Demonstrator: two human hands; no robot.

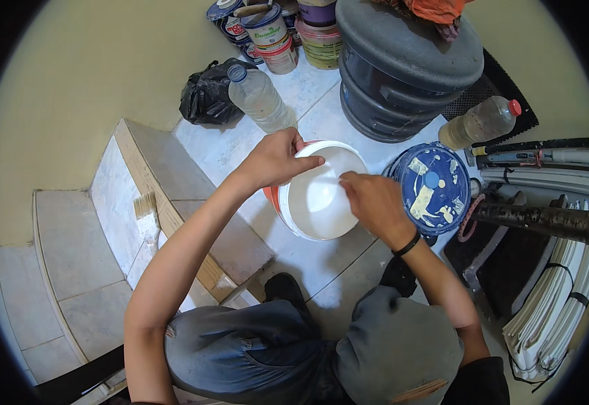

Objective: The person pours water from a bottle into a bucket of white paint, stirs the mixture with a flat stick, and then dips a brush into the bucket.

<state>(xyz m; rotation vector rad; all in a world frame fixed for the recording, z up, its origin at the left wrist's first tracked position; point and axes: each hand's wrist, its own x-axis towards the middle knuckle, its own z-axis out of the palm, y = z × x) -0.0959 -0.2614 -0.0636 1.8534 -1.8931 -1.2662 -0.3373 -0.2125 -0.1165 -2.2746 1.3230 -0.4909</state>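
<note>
A white-lined bucket (pixel 301 206) with an orange outside is tipped so that its pale inside faces me. My left hand (pixel 277 160) grips its upper left rim, the thumb over the edge and the fingers largely hidden outside. At the right side of the opening is my right hand (pixel 379 206), its fingers curled together; whatever they may hold is hidden. A black band circles that wrist. Just right of this hand stands a blue paint-splashed bucket with its lid on (pixel 433 192). A paintbrush (pixel 147 219) with pale bristles lies on the step to my left.
Clear bottles stand behind the bucket (pixel 261 98) and at the right (pixel 480 123). A big dark lidded drum (pixel 402 74), a black plastic bag (pixel 210 94) and stacked paint cans (pixel 271 40) are farther back. Tiled steps (pixel 72 250) rise left; bundled white strips (pixel 551 310) lie right.
</note>
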